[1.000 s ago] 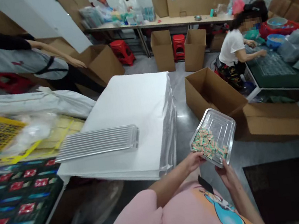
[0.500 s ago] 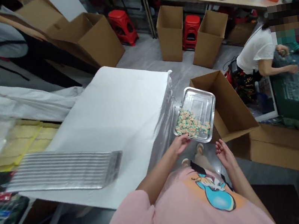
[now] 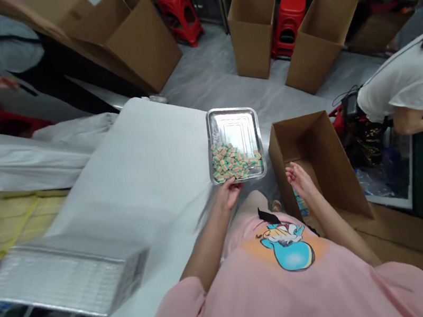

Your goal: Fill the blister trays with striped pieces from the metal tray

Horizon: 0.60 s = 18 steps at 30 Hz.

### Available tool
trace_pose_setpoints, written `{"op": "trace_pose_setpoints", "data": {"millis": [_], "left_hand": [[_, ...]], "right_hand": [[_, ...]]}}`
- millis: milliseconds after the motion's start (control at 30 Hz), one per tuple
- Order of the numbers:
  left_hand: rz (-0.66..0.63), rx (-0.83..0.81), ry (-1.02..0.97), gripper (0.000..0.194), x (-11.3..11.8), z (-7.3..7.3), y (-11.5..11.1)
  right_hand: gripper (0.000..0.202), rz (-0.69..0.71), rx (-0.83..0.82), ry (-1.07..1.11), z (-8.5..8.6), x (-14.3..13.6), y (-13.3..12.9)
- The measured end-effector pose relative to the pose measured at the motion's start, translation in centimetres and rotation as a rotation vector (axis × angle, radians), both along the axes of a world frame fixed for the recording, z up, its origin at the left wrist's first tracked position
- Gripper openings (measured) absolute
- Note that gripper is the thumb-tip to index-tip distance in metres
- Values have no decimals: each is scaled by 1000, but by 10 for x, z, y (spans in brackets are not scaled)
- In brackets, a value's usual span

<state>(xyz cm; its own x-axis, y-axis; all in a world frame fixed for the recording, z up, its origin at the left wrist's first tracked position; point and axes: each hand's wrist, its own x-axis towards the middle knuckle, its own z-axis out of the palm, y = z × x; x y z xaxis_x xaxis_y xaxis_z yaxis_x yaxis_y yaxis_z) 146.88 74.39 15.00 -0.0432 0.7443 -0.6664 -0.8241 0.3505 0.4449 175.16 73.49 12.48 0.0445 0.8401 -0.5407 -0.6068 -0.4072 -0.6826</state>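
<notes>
A shallow metal tray (image 3: 235, 125) is held by its near edge in my left hand (image 3: 229, 194). Many small orange and green pieces (image 3: 232, 163) lie heaped in the tray's near half. The tray's left side overlaps the right edge of the white table (image 3: 147, 158). My right hand (image 3: 300, 179) is raised over the near left side of a large open cardboard box (image 3: 330, 161), fingers partly curled and apart, with nothing seen in it. Some small blue-green packs (image 3: 301, 203) show inside the box below that hand.
A ridged silvery stack (image 3: 58, 279) lies at the table's near left. Cardboard boxes (image 3: 255, 28) and red stools (image 3: 177, 11) stand on the floor ahead. One person (image 3: 403, 80) sits at the right; another person (image 3: 13, 50) stands at the far left.
The tray and my left hand have moved left, over the table's edge, and the tray is turned straighter. My right hand is now over the box. The whole view has shifted.
</notes>
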Motion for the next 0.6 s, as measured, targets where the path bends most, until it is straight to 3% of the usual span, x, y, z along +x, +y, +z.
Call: {"op": "trace_pose_setpoints", "data": {"millis": [133,267,367,500,600], "left_hand": [[18,-34,43,41,-8,-6,44],[-7,-13,43,36,-15,-13,105],[-44,66,26,39,-20,-7,157],[-2,131,23,47,-35,8,218],[65,135,12,46,-53,12,251]], "right_hand": [[42,289,271,-245,22,-51,94],[42,672,754,-646,50,-100,189],[50,945,1062,-1006,65,-133,255],[56,1218,1267,-1303,74,-174,325],[53,1251,1311,-1371,74,-201,370]]}}
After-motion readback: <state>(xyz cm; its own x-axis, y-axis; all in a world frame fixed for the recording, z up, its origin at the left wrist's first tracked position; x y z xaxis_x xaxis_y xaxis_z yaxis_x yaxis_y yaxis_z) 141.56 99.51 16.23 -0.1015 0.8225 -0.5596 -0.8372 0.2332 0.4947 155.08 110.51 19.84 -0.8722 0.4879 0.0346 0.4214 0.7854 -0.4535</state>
